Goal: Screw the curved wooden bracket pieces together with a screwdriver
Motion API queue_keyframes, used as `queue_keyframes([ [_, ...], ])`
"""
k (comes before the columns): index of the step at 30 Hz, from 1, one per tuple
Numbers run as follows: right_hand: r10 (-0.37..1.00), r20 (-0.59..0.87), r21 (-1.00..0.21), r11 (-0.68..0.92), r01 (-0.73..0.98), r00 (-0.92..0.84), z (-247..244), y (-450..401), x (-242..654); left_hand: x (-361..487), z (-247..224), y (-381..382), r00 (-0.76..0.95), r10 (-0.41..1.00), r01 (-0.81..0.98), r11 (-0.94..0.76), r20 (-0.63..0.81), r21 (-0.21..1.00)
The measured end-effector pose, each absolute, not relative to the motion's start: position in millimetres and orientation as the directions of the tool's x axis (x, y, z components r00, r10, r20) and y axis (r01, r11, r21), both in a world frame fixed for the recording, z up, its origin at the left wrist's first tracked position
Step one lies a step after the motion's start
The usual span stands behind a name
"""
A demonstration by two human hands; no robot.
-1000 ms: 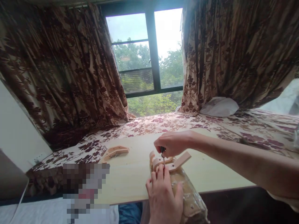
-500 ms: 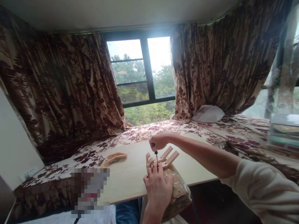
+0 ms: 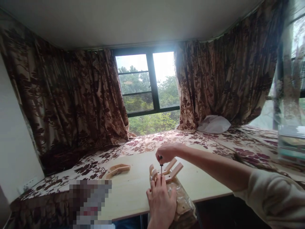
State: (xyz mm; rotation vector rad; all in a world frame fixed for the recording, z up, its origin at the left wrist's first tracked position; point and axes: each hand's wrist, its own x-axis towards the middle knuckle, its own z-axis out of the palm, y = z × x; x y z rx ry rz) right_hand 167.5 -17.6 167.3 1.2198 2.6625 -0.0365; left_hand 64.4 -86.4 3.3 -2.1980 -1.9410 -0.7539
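My right hand (image 3: 168,152) is closed round the handle of a screwdriver (image 3: 161,169), whose thin shaft points straight down. Its tip is hidden at the fingers of my left hand (image 3: 161,201). That hand holds down a pale wooden frame (image 3: 172,175) with angled bars and dark screw spots; its thumb lies towards the package below. The frame rests on a bulky package (image 3: 183,203) wrapped in clear, creased plastic. To the left, a second curved wooden piece (image 3: 118,169) with small dark holes lies on the board.
A pale wooden board (image 3: 128,194) forms the worktop, set against a flower-patterned cover (image 3: 152,138). On that cover lies a white bag (image 3: 214,124); a clear box (image 3: 292,140) stands far right. A blurred-out patch (image 3: 89,203) covers something at the lower left.
The view has tilted upward, so everything sits lower in the picture. My right hand has turned slightly on the screwdriver handle. My left hand keeps its place on the wooden frame.
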Motion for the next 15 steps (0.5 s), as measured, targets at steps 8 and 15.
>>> queue_keyframes([
  [8, 0.772, -0.211, 0.128, 0.629, 0.767, -0.599, 165.2, -3.9, 149.1, 64.9, 7.0, -90.6, 0.072, 0.906, 0.959, -0.178, 0.418, 0.222],
  [15, 0.817, -0.182, 0.174, 0.574, 0.8, -0.547, 165.5, -5.3, 136.5, 65.0, 7.1, -90.4, 0.071, 0.9, 0.956, -0.185, 0.43, 0.228],
])
